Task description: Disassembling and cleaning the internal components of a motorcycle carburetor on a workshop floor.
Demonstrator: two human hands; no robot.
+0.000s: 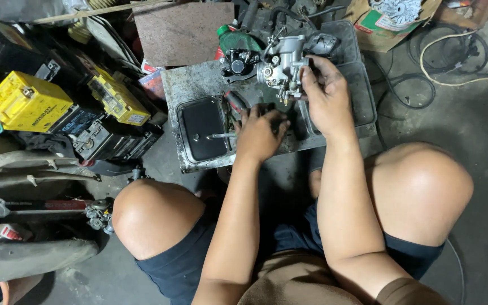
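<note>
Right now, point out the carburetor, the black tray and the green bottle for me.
carburetor (pixel 280 70), head view, on its silver metal body beside the right hand.
black tray (pixel 201 127), head view, on its dark inner floor.
green bottle (pixel 238 40), head view, on its green side.

Silvery metal carburettor (pixel 282 69), held upright

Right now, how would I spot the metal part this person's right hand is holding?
Find the grimy grey tray on the floor before the person's knees. At its far edge, the right hand grips a silvery carburetor, paler and shinier than the black part beside it.
</note>
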